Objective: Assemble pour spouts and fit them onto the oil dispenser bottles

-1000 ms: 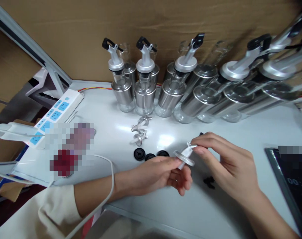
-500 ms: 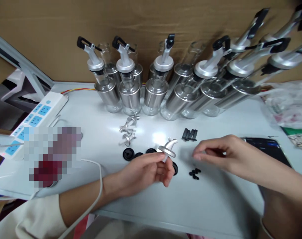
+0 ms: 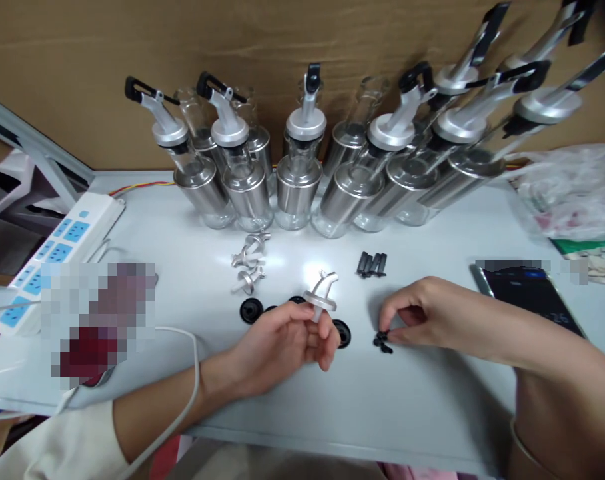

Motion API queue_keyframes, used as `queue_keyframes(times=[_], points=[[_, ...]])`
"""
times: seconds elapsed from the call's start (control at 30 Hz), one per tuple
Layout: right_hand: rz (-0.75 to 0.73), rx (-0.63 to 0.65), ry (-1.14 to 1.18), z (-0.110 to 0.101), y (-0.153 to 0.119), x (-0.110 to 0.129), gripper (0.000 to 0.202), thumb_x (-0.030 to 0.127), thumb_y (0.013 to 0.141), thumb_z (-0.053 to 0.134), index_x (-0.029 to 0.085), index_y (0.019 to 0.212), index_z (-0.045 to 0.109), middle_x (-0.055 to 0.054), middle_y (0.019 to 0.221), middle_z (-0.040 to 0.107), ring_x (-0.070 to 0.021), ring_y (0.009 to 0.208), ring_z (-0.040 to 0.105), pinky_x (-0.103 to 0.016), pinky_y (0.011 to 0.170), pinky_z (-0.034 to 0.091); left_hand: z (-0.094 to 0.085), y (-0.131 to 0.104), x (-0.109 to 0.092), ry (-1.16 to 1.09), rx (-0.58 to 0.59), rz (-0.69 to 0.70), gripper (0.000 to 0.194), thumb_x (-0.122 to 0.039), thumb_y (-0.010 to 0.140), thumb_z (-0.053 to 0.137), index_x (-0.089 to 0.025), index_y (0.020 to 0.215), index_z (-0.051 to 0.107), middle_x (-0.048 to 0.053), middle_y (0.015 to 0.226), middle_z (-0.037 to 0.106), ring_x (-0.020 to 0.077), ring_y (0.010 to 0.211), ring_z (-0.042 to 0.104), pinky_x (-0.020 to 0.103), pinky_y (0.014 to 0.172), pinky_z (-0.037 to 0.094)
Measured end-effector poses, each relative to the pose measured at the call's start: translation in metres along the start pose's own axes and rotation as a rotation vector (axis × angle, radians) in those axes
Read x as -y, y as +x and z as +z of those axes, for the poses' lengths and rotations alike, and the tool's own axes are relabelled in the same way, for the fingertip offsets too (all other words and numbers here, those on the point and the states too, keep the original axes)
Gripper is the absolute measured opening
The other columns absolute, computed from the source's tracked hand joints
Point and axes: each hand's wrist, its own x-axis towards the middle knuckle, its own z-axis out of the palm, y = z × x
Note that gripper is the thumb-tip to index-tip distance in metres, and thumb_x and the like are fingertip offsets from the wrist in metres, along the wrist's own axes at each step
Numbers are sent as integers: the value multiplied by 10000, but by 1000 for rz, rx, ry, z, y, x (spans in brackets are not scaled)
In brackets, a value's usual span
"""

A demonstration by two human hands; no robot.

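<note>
My left hand [image 3: 287, 343], palm up, pinches the stem of a silver pourer spout [image 3: 321, 300] between thumb and fingers. The thumb and index finger of my right hand [image 3: 422, 313] close on a small pile of tiny black parts [image 3: 383, 343]; whether one is gripped is too small to tell. Black round caps [image 3: 251, 310] lie beside and partly behind my left hand, another cap [image 3: 341, 333] just right of its fingers. More silver spouts [image 3: 247, 280] lie farther back on the left. Several black lever pieces [image 3: 371, 264] sit beyond my right hand.
Steel-and-glass bottles [image 3: 297, 190] with pourers stand along the cardboard at the back. A power strip [image 3: 57, 253] and a white cable [image 3: 196, 360] are left; a phone [image 3: 527, 293] and plastic bags [image 3: 577, 193] are right.
My right hand has moved down and toward me, and its fingertips now touch the small black parts. My left hand still holds the spout, now tilted a little differently. The camera view has shifted slightly.
</note>
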Motion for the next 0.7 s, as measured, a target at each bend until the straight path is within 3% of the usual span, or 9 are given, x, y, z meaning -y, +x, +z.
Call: queue_keyframes(times=[0.2, 0.37, 0.57, 0.7], points=[[-31, -14, 57, -6, 2, 11, 168, 275, 827, 588, 206, 702, 675, 35, 580, 609, -93, 505, 493, -205, 486, 373, 1, 0, 0, 30, -4, 5, 205, -312, 768, 501, -135, 664, 512, 6, 643, 523, 115, 616, 482, 277, 689, 296], [-90, -260, 281, -5, 6, 35, 186, 367, 861, 568, 208, 835, 661, -24, 808, 681, -143, 717, 610, -233, 615, 457, 1, 0, 1, 48, 2, 30, 221, -308, 790, 491, -136, 651, 501, 7, 639, 528, 116, 613, 484, 277, 681, 300], [-167, -453, 703, 9, 18, 46, 99, 289, 842, 621, 212, 843, 682, 12, 714, 673, -93, 661, 621, -181, 635, 488, 1, -1, 2, 37, 31, 52, 217, -294, 792, 458, -136, 645, 490, 15, 660, 526, 117, 619, 484, 285, 699, 305], [-160, -428, 937, 20, 24, 50, 99, 296, 829, 655, 202, 800, 643, 44, 604, 633, -63, 575, 587, -157, 603, 467, 2, 0, 1, 32, 48, 50, 226, -313, 789, 444, -140, 648, 484, 16, 662, 522, 118, 621, 471, 286, 705, 300]])
